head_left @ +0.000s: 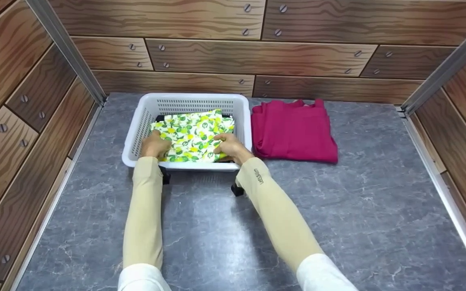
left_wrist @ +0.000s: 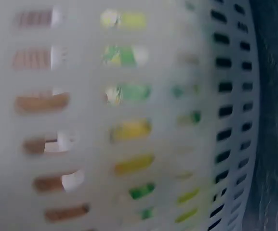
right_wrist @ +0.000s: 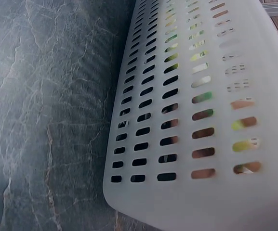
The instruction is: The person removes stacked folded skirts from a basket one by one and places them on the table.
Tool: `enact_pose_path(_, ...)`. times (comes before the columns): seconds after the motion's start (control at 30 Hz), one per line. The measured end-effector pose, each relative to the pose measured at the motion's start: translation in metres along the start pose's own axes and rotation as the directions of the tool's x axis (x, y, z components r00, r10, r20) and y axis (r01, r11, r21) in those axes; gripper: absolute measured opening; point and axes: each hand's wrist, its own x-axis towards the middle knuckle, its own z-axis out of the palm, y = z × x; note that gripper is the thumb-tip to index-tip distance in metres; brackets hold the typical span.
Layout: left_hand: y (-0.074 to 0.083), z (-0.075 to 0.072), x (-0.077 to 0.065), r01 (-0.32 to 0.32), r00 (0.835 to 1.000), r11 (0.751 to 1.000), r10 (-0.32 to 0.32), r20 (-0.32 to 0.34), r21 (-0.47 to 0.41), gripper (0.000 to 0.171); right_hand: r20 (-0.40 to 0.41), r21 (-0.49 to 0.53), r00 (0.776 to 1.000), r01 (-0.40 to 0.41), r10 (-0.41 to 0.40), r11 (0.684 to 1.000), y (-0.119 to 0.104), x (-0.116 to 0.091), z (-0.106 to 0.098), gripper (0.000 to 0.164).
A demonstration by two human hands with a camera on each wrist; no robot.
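Note:
A folded white cloth with a yellow and green lemon print point(head_left: 192, 135) lies inside a white plastic basket point(head_left: 196, 165). My left hand point(head_left: 154, 144) grips the cloth's left side with curled fingers. On its right side, my right hand point(head_left: 233, 147) pinches the fabric, thumb on top. Something black shows beneath the cloth, mostly hidden. In the left wrist view the slotted basket wall point(left_wrist: 177, 144) fills most of the picture, with bits of print and skin behind its slots. The right wrist view likewise looks at the basket's outer wall point(right_wrist: 177, 197), the hand mostly hidden behind it.
Right beside the basket lies a folded dark-pink cloth point(head_left: 293, 131). Both rest on a grey marbled tabletop point(head_left: 217, 234). Wood-patterned panels point(head_left: 217, 56) close off the back and both sides, with metal rails point(head_left: 71, 52) at the corners.

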Motion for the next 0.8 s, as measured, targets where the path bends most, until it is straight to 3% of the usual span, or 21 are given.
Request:
enact_pose_path(0.1, -0.002, -0.004, 0.003, -0.032, 0.999, 0.999, 0.032, 0.018, -0.027, 0.069, 0.009, 0.035, 1.000, -0.005, 0.005, 0.999, 0.000, 0.001, 0.000, 0.059)
enact_pose_path(0.2, -0.006, -0.006, 0.006, -0.050, 0.994, 0.995, 0.057, 0.094, -0.082, 0.073, 0.006, 0.048, 1.000, -0.014, 0.014, 0.999, 0.000, 0.001, 0.000, 0.060)
enact_pose_path(0.3, -0.011, -0.008, 0.008, -0.057, 0.978, 0.987, 0.086, 0.191, -0.153, 0.077, -0.018, 0.030, 1.000, -0.014, 0.015, 0.999, 0.000, 0.001, 0.001, 0.054)
enact_pose_path(0.43, -0.016, -0.012, 0.008, -0.065, 0.955, 0.962, 0.137, 0.263, -0.265, 0.077, -0.065, 0.004, 0.998, 0.007, -0.006, 1.000, 0.001, 0.002, 0.002, 0.043)
enact_pose_path(0.53, -0.017, -0.014, 0.008, -0.060, 0.942, 0.946, 0.159, 0.294, -0.320, 0.072, -0.069, -0.001, 0.998, 0.008, -0.008, 1.000, 0.000, 0.003, 0.002, 0.045)
enact_pose_path(0.63, -0.017, -0.014, 0.008, -0.069, 0.931, 0.944, 0.177, 0.318, -0.323, 0.068, -0.046, 0.002, 0.999, -0.003, 0.003, 1.000, 0.000, 0.005, 0.002, 0.058)
enact_pose_path(0.8, -0.014, -0.012, 0.008, -0.170, 0.928, 0.946, 0.247, 0.278, -0.275, 0.069, -0.024, -0.024, 0.999, 0.022, -0.022, 0.999, -0.001, 0.005, -0.001, 0.074)
